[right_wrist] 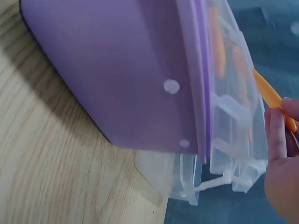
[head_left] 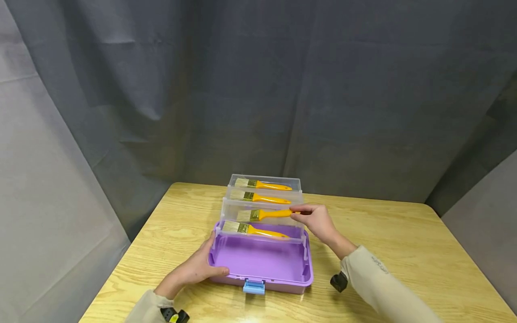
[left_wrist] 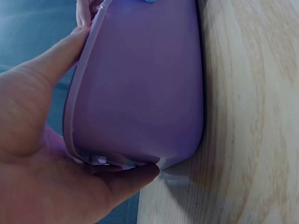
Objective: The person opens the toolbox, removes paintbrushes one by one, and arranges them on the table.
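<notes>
A purple toolbox (head_left: 284, 287) stands opened on the table, its clear stepped trays (head_left: 296, 198) fanned out behind the purple base. My left hand (head_left: 195, 268) grips the toolbox at its left side, thumb over the front rim and fingers along the side wall. Thumb and fingers of my right hand (head_left: 317, 220) pinch the handle end of a yellow-handled paintbrush (head_left: 275, 214), its pale bristles pointing left over the second tray from the front. One similar paintbrush (head_left: 264, 232) lies in the front tray, and two more, an upper paintbrush (head_left: 274, 185) and a lower paintbrush (head_left: 271, 199), lie in the trays behind.
A light blue latch (head_left: 254, 287) hangs at the toolbox front. White hinge arms (right_wrist: 215, 183) link the trays at the side. Around the toolbox spreads the wooden table (head_left: 387, 251), with a dark grey curtain (head_left: 343, 112) behind its far edge.
</notes>
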A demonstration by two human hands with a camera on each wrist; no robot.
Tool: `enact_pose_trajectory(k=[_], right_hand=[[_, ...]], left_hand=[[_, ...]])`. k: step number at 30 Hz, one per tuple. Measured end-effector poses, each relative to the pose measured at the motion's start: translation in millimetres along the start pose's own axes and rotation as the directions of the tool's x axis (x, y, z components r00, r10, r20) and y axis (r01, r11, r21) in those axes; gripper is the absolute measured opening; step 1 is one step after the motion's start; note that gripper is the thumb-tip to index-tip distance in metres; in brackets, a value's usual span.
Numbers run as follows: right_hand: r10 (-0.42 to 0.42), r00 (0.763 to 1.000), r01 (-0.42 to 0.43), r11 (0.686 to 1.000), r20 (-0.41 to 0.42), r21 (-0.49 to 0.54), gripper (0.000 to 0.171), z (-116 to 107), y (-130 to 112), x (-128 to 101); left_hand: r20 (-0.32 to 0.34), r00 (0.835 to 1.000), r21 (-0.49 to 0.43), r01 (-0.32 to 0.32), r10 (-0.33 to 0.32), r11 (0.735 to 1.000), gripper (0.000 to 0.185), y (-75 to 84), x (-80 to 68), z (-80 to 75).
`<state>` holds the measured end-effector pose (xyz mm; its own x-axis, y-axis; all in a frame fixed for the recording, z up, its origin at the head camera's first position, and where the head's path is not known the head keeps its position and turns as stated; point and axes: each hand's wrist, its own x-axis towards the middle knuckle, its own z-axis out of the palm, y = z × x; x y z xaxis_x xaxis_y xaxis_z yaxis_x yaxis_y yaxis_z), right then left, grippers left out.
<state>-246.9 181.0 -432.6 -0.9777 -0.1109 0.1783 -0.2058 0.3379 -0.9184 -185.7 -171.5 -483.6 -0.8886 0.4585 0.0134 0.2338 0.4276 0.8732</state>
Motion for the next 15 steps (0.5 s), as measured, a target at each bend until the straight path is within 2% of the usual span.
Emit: enact_pose_trajectory(k=[8,15], right_hand=[[0.04,0.999,-0.037,0.997,-0.038,0.067,0.032,-26,7,-10],[0.038,0.997,-0.022,0.978,-0.072,0.209,0.04,-56,11,-23]], left_hand=[[-0.003,1.0,0.003,0.006,-0.006,1.0,0.121,1.6,-0.7,0.2],[-0.004,1.0,-0.003,-0.012,0.012,1.0,0.121,3.7,-1.0,-0.3]])
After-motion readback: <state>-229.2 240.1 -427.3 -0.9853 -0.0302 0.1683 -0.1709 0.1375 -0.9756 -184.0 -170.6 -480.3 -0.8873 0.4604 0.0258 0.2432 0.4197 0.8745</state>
